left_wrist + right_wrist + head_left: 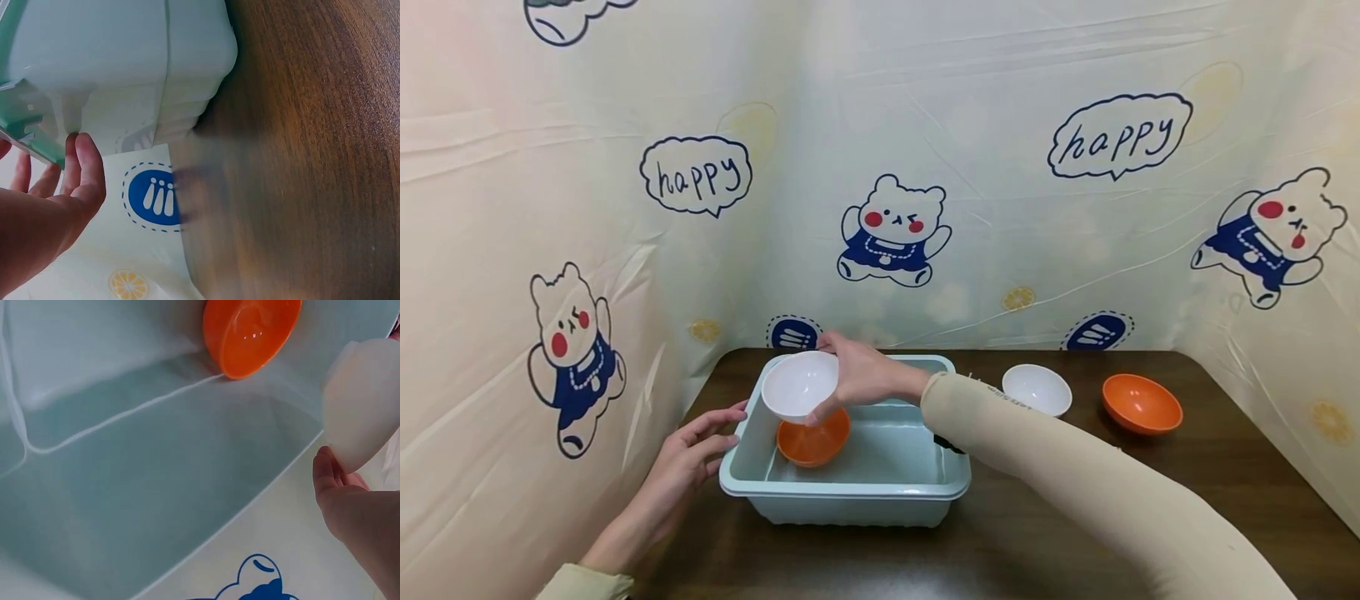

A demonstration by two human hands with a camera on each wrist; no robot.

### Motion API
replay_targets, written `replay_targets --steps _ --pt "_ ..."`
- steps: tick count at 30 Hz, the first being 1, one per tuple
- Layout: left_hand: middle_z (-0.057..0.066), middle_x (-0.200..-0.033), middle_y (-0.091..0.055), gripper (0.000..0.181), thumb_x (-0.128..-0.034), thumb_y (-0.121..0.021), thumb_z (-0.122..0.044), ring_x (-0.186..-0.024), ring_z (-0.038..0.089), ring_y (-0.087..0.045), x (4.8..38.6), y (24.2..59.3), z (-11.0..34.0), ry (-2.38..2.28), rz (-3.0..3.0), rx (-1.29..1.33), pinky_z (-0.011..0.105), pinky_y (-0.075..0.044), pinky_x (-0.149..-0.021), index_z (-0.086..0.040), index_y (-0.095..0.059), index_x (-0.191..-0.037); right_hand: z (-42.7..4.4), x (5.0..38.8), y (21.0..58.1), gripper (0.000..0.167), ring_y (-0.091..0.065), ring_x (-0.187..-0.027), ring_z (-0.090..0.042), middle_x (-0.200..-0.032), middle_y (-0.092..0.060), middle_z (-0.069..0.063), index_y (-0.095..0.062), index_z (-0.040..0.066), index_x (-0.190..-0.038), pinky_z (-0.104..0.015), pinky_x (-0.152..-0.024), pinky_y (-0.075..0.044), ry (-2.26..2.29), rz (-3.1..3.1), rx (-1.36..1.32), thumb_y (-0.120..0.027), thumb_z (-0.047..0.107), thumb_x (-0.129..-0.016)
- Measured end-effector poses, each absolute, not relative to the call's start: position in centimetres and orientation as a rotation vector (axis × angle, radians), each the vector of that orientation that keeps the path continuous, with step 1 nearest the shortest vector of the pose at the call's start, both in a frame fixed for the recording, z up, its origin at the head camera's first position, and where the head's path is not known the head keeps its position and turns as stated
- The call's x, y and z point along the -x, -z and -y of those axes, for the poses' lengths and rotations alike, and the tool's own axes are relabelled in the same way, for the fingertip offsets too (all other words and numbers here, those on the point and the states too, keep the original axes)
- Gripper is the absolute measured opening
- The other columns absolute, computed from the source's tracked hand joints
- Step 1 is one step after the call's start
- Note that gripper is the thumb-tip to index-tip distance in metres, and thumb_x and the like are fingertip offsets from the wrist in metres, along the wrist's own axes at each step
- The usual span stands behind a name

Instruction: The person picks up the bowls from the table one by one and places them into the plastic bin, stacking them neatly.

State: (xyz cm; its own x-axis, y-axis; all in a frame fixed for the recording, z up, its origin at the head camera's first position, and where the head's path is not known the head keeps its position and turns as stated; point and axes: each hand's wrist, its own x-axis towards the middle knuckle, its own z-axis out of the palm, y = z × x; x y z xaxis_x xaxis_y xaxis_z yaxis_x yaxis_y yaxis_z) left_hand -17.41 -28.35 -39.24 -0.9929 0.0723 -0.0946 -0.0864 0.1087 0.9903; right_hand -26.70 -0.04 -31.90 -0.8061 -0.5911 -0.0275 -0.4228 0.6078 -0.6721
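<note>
Over the left part of a pale blue-green plastic basin (857,507), my right hand (867,372) holds a white bowl (799,385) by its rim, the inside facing me. Partly hidden under it, an orange bowl (812,442) lies inside the basin. From the right wrist view, the thumb and fingers (324,467) grip the edge of the tilted white bowl (362,403), apart from the orange bowl (253,337). At the basin's left side is my left hand (688,457); its relaxed fingers (91,159) touch the outer wall just below the rim in the left wrist view.
Right of the basin, a second white bowl (1037,389) and a second orange bowl (1142,404) stand on the dark wooden table (1045,542). My right forearm crosses in front of that white bowl. A printed cloth (985,150) hangs round the table's back and sides.
</note>
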Motion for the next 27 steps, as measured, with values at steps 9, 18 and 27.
replay_targets --steps 9,18,27 --pt "0.010 -0.166 -0.040 0.035 -0.1077 -0.060 -0.021 -0.123 0.004 -0.057 17.4 39.1 28.3 -2.021 -2.252 0.018 0.032 -0.055 -0.095 -0.009 -0.062 -0.140 0.8 26.7 32.2 0.112 -0.055 -0.128 -0.023 -0.158 -0.047 -0.007 -0.034 0.013 -0.158 -0.044 -0.108 -0.049 0.988 -2.560 0.814 -0.097 0.045 -0.071" --pt "0.010 -0.165 -0.041 0.035 -0.1072 -0.061 -0.020 -0.122 0.005 -0.058 17.4 39.2 28.3 -2.015 -2.262 0.034 0.032 -0.055 -0.095 -0.008 -0.062 -0.140 1.2 26.7 33.0 0.115 -0.054 -0.129 -0.022 -0.158 -0.046 -0.008 -0.032 0.011 -0.159 -0.043 -0.112 -0.046 0.986 -2.566 0.784 -0.098 0.045 -0.070" --pt "0.006 -0.163 -0.045 0.035 -0.1072 -0.061 -0.021 -0.122 0.004 -0.058 17.4 39.2 28.3 -2.018 -2.268 0.030 0.033 -0.055 -0.095 -0.008 -0.062 -0.139 1.5 26.8 33.9 0.114 -0.056 -0.123 -0.022 -0.152 -0.051 -0.009 -0.032 0.009 -0.159 -0.042 -0.106 -0.050 0.981 -2.566 0.750 -0.097 0.044 -0.071"
